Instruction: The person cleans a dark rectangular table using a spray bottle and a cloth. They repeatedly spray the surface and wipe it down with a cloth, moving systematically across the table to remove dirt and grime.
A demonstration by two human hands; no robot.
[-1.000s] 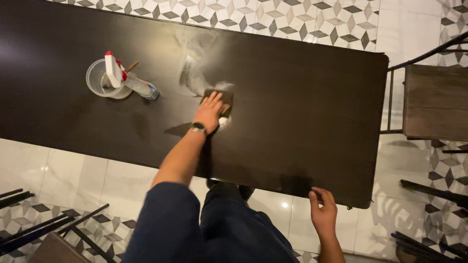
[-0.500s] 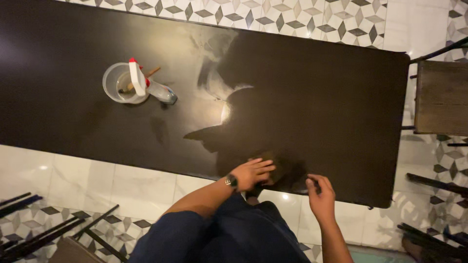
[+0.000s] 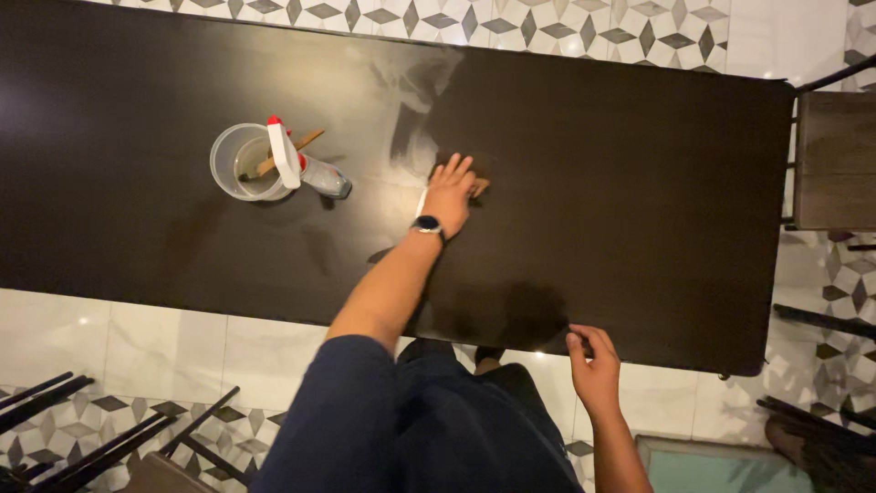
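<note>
My left hand (image 3: 449, 194), with a dark watch on its wrist, presses flat on a dark brown cloth (image 3: 477, 175) near the middle of a long dark table (image 3: 639, 183). Only a small part of the cloth shows past my fingers. A pale smeared patch (image 3: 401, 100) lies on the tabletop just beyond and left of the cloth. My right hand (image 3: 593, 367) holds the near edge of the table, thumb on top.
A clear plastic cup (image 3: 239, 164) with a wooden stick in it stands left of my hand, and a spray bottle (image 3: 306, 166) with a white and red head leans against it. A wooden chair (image 3: 835, 160) stands at the table's right end. Dark chair frames (image 3: 109, 438) are at the lower left.
My left hand has swept the cloth from the near edge back out to the middle of the table. My right hand has stayed on the near edge.
</note>
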